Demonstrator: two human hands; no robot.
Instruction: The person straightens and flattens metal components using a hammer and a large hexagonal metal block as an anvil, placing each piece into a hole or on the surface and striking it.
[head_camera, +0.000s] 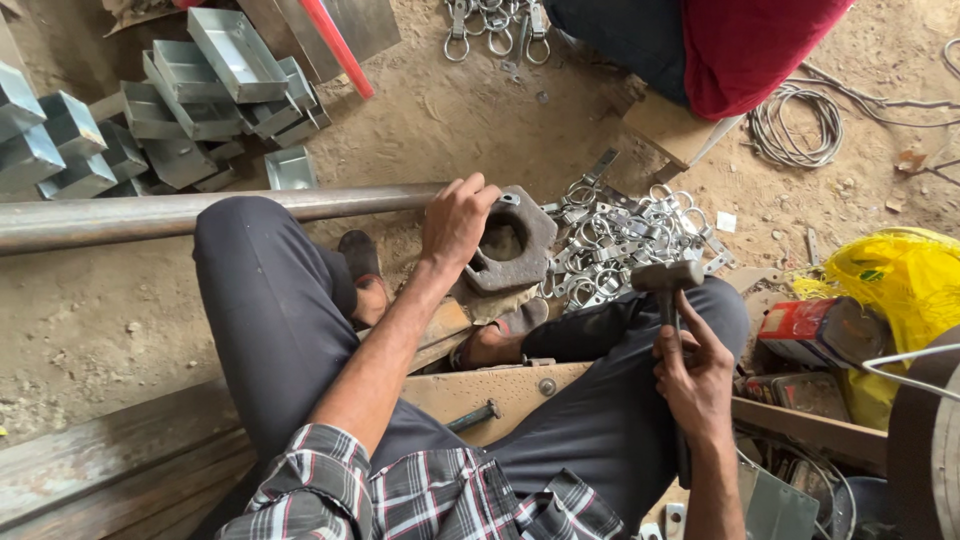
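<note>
1. The left hand (455, 222) lies with fingers spread and curled over the edge of a thick, dark, rusty metal block with a round hole (510, 250), which sits on the dirt floor (90, 320) in front of the person's crossed legs.
2. The right hand (692, 375) is closed around the dark handle of a steel-headed hammer (667, 277), held upright so the head stands above the right knee.
3. The two hands are well apart, the block to the left and the hammer to the right.
4. Just beside the block, on its right, lies a heap of small shiny metal clamps and rings (625, 245); the hammer head overlaps the near edge of the heap in this view.
5. A long grey steel pipe (200, 210) runs in from the left across the person's left knee and ends behind the left hand.
6. Stacked grey sheet-metal trays (190, 90) fill the upper left.
7. A yellow plastic bag (905, 275) and a red box (815, 330) sit at the right.
8. A coil of pale wire (795, 125) lies on the floor at upper right, beside another person's red garment (750, 50).
</note>
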